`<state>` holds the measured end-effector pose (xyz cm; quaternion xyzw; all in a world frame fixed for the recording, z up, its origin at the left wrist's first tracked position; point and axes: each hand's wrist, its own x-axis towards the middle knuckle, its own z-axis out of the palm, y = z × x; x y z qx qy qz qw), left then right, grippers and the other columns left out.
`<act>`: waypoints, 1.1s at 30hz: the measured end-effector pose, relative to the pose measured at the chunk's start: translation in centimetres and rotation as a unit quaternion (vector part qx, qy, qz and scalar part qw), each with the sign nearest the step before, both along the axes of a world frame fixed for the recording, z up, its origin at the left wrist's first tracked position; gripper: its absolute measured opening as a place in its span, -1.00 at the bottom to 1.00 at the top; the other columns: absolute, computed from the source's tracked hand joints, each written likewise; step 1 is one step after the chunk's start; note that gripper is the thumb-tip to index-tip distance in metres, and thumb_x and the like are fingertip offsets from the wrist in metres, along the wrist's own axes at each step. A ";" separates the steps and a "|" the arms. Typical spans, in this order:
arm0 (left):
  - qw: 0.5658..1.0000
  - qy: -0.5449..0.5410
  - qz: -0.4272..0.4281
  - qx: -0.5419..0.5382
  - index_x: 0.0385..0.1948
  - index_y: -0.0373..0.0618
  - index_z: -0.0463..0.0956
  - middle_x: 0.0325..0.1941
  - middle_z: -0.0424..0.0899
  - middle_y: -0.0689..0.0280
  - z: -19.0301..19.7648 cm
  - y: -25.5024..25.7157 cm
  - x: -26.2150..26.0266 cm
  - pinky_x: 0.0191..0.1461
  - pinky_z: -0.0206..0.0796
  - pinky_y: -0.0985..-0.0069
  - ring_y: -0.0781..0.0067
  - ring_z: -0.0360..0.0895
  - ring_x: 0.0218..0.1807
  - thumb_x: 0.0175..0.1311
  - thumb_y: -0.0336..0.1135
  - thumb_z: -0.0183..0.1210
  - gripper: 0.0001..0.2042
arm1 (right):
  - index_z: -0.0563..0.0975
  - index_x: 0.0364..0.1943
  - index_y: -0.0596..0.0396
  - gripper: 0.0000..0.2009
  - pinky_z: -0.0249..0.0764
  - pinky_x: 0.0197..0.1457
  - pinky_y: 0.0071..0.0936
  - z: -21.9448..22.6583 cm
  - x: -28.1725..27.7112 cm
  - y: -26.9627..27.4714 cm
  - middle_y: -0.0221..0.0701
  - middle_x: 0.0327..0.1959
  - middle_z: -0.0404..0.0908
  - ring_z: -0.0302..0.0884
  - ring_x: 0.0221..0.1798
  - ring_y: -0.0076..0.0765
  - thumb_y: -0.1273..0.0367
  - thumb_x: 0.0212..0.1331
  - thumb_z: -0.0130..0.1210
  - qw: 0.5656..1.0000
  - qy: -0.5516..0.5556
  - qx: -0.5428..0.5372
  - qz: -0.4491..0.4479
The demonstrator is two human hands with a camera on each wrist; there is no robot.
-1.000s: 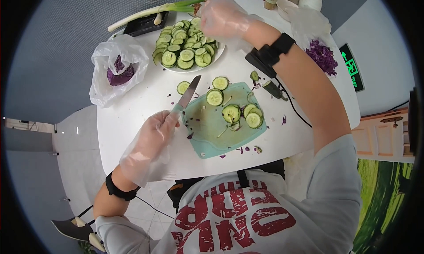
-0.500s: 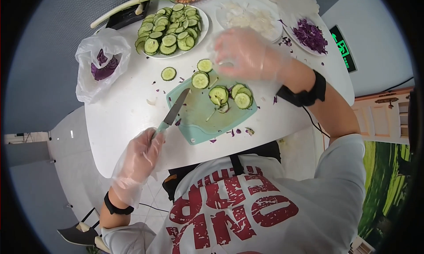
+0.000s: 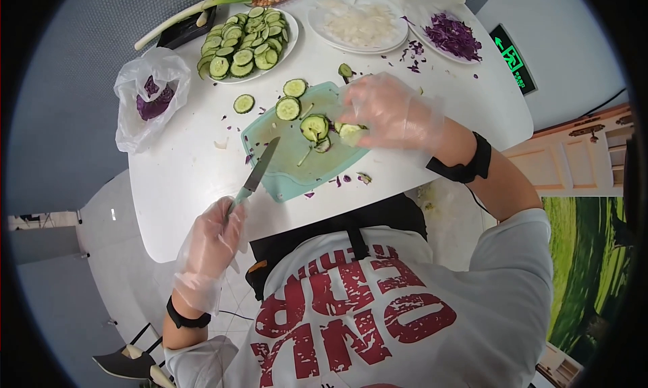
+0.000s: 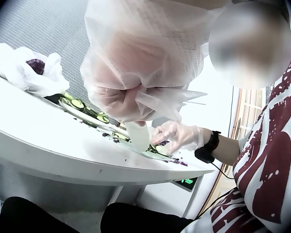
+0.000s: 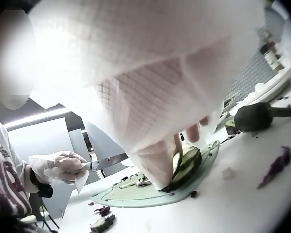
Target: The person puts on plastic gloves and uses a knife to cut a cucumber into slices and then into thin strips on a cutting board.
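My gloved left hand [image 3: 212,239] grips a kitchen knife [image 3: 262,164] by its pale handle, the blade pointing up over the left edge of the green cutting board [image 3: 287,179]. At the board's right end, my gloved right hand [image 3: 395,115] pinches a few cucumber slices [image 5: 188,167] between thumb and fingers, close over the board in the right wrist view. The glove hides part of them. More cucumber slices [image 3: 314,127] lie mid-board, with others [image 3: 288,108] at its far left edge. One loose slice [image 3: 244,104] rests on the table.
Behind the board stands a plate [image 3: 291,37] heaped with cucumber slices. Farther right are plates of white shreds [image 3: 361,23] and shredded purple cabbage [image 3: 452,38]. A plastic bag [image 3: 125,111] holds purple cabbage at left; a long scallion [image 3: 196,15] lies behind. A cucumber end [image 5: 252,117] sits beyond the board.
My right hand has come back from the far side of the table to the slices at the board's right end and taken hold of them. My left hand keeps the knife, now slightly lower.
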<state>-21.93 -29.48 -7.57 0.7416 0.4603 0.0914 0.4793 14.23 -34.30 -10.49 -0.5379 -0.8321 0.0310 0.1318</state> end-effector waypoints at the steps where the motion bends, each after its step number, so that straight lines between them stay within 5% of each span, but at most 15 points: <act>1: 1.000 -0.009 0.010 -0.003 -0.36 -0.21 0.48 -0.54 0.25 0.54 0.0 -0.1 0.1 -0.42 0.05 0.65 0.73 0.13 -0.47 0.55 -0.24 0.02 -0.73 | 0.71 -0.29 -0.07 -0.78 0.41 0.11 -0.21 -0.2 -0.1 -0.1 -0.39 -0.17 0.56 0.50 0.04 -0.16 0.29 -0.08 0.30 1.000 -0.010 0.010 -0.003; 5: 1.000 0.025 0.007 0.003 -0.36 -0.24 0.47 -0.59 0.34 0.49 0.4 -0.4 0.5 -0.43 0.18 0.62 0.73 0.24 -0.53 0.50 -0.34 0.01 -0.79 | 0.71 -0.34 -0.05 -0.84 0.41 0.11 -0.21 0.1 -0.4 -0.6 -0.40 -0.18 0.57 0.51 0.03 -0.19 0.30 -0.05 0.28 1.000 -0.001 0.028 -0.008; 8: 1.000 0.021 0.003 0.015 -0.36 -0.25 0.48 -0.59 0.34 0.49 0.3 -0.5 0.4 -0.43 0.18 0.62 0.72 0.24 -0.53 0.50 -0.33 0.02 -0.79 | 0.70 -0.36 -0.02 -0.85 0.43 0.10 -0.22 1.0 -0.7 -0.1 -0.41 -0.16 0.57 0.51 0.01 -0.19 0.31 -0.02 0.27 0.997 0.023 -0.062 -0.045; 10: 1.000 0.004 0.012 0.010 -0.37 -0.24 0.48 -0.60 0.33 0.49 0.5 -0.6 0.6 -0.44 0.18 0.61 0.73 0.24 -0.53 0.50 -0.32 0.03 -0.78 | 0.73 -0.41 0.00 -0.84 0.54 -0.10 -0.17 0.6 -0.2 0.7 -0.31 -0.32 0.65 0.62 -0.19 -0.10 0.28 -0.08 0.28 0.995 0.088 0.042 -0.013; 13: 1.000 0.016 0.022 0.005 -0.38 -0.24 0.48 -0.59 0.33 0.49 0.4 -0.5 0.7 -0.45 0.17 0.61 0.73 0.23 -0.53 0.50 -0.32 0.04 -0.78 | 0.72 -0.46 0.02 -0.86 0.54 -0.08 -0.16 0.1 0.0 1.9 -0.27 -0.33 0.65 0.61 -0.19 -0.04 0.30 -0.03 0.24 0.986 0.097 0.133 -0.034; 17: 0.999 0.026 0.029 -0.002 -0.36 -0.26 0.49 -0.58 0.33 0.48 0.5 -0.5 0.9 -0.43 0.16 0.61 0.72 0.22 -0.51 0.50 -0.31 0.05 -0.77 | 0.71 -0.51 0.04 -0.82 0.55 -0.08 -0.16 0.7 -1.9 2.8 -0.23 -0.35 0.65 0.62 -0.22 -0.01 0.25 -0.01 0.23 0.983 0.112 0.133 -0.051; 19: 1.000 0.020 0.017 0.011 -0.34 -0.27 0.50 -0.58 0.32 0.47 -0.1 -0.3 0.7 -0.41 0.16 0.60 0.69 0.21 -0.49 0.49 -0.31 0.05 -0.78 | 0.73 -0.30 0.04 -0.74 0.48 0.05 -0.19 1.2 -2.8 3.2 -0.32 -0.20 0.62 0.56 -0.09 -0.07 0.19 0.00 0.30 0.997 0.024 -0.028 -0.069; 22: 1.000 0.020 0.021 -0.002 -0.32 -0.27 0.51 -0.59 0.31 0.47 -0.4 -0.3 0.5 -0.40 0.16 0.59 0.67 0.20 -0.47 0.49 -0.31 0.06 -0.79 | 0.74 -0.26 0.03 -0.71 0.48 0.06 -0.19 1.6 -4.0 3.8 -0.30 -0.19 0.62 0.55 -0.07 -0.08 0.18 -0.02 0.31 0.993 -0.029 -0.089 -0.077; 33: 1.000 0.014 0.020 0.006 -0.33 -0.20 0.50 -0.55 0.27 0.57 -1.0 -0.1 0.4 -0.44 0.08 0.66 0.76 0.15 -0.49 0.54 -0.18 0.05 -0.72 | 0.72 -0.27 0.03 -0.72 0.49 0.06 -0.20 0.3 -4.6 3.9 -0.31 -0.17 0.62 0.55 -0.06 -0.05 0.25 -0.09 0.36 0.993 0.015 -0.081 -0.080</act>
